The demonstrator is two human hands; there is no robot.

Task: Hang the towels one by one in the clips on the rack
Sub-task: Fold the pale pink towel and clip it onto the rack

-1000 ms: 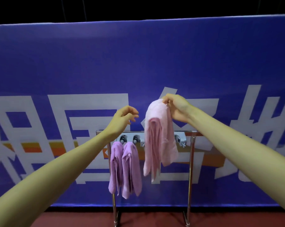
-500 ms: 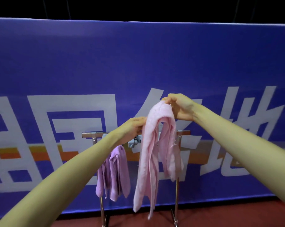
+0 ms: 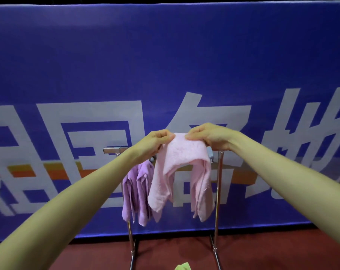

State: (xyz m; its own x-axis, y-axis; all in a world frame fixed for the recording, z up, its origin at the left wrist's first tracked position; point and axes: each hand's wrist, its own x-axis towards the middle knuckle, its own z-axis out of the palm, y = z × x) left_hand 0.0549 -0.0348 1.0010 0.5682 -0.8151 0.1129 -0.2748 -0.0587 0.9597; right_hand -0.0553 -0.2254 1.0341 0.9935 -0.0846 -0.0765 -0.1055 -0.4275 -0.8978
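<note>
A pink towel (image 3: 181, 172) hangs spread in front of the metal rack (image 3: 114, 150). My left hand (image 3: 155, 142) pinches its top edge on the left, and my right hand (image 3: 210, 137) pinches the top edge on the right, both just above the rack's top bar. Two purple towels (image 3: 138, 191) hang from clips on the left part of the bar, partly behind my left forearm. A grey clip (image 3: 210, 152) shows at the pink towel's right edge; the clips behind the towel are hidden.
A large blue banner (image 3: 165, 65) with white characters stands right behind the rack. The rack's two thin legs (image 3: 217, 201) reach a red floor (image 3: 262, 248). A bit of yellow-green cloth (image 3: 182, 266) shows at the bottom edge.
My left hand has come over and taken the pink towel's top edge. The towel, bunched in my right hand before, is now spread between both hands over the bar.
</note>
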